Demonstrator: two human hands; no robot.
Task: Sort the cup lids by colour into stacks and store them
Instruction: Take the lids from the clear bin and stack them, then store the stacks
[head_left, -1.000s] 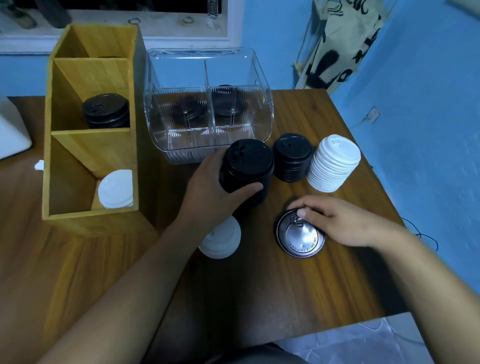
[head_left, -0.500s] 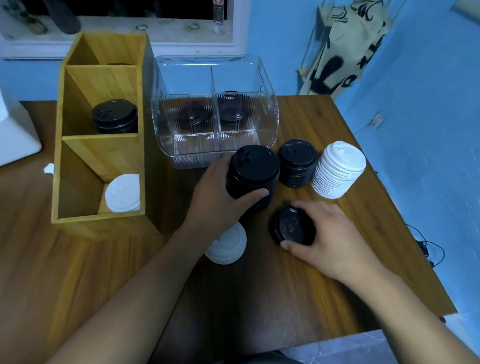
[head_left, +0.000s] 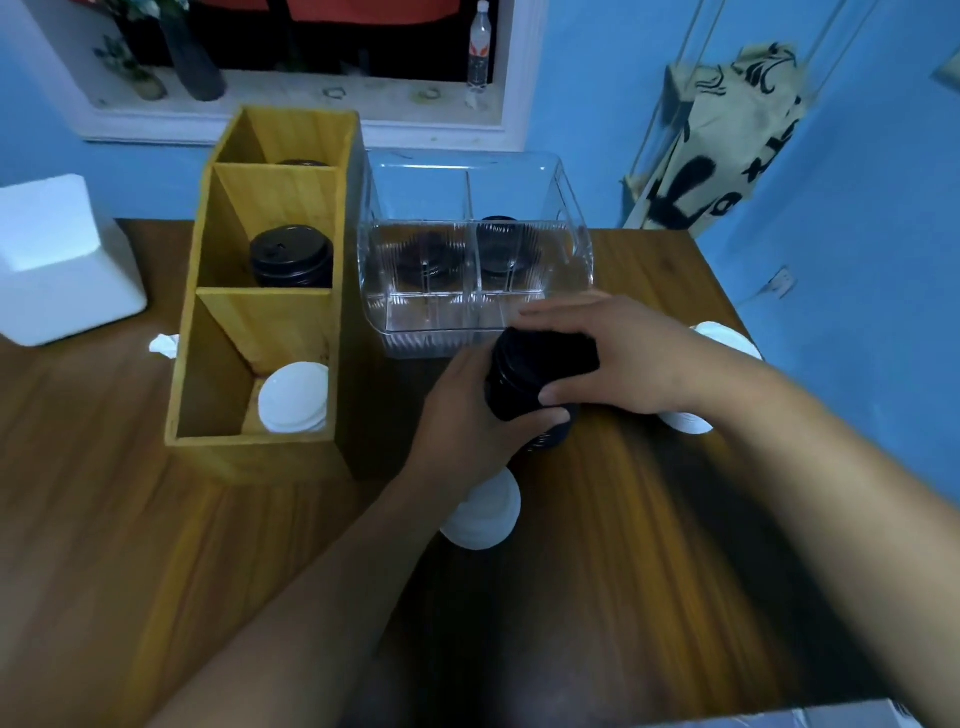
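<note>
A tall stack of black lids (head_left: 522, 387) stands on the wooden table in front of the clear box. My left hand (head_left: 462, 421) grips this stack from the left, thumb across its front. My right hand (head_left: 623, 353) lies over the stack's top and holds a black lid down on it, thumb on the front side. A white lid stack (head_left: 730, 338) shows only at its edges behind my right hand. Under my left wrist lies a small white lid pile (head_left: 485, 512). The second black stack is hidden.
A wooden organiser (head_left: 223, 332) at the left holds black lids (head_left: 291, 257) in its middle compartment and white lids (head_left: 293, 397) in the front one. The clear box (head_left: 571, 249) holds black lids (head_left: 498, 244). A white foam block (head_left: 57, 260) sits far left.
My right hand turned over a loose black lid, picked it up off the table and carried it up and left onto the stack in my left hand. The camera tilted up.
</note>
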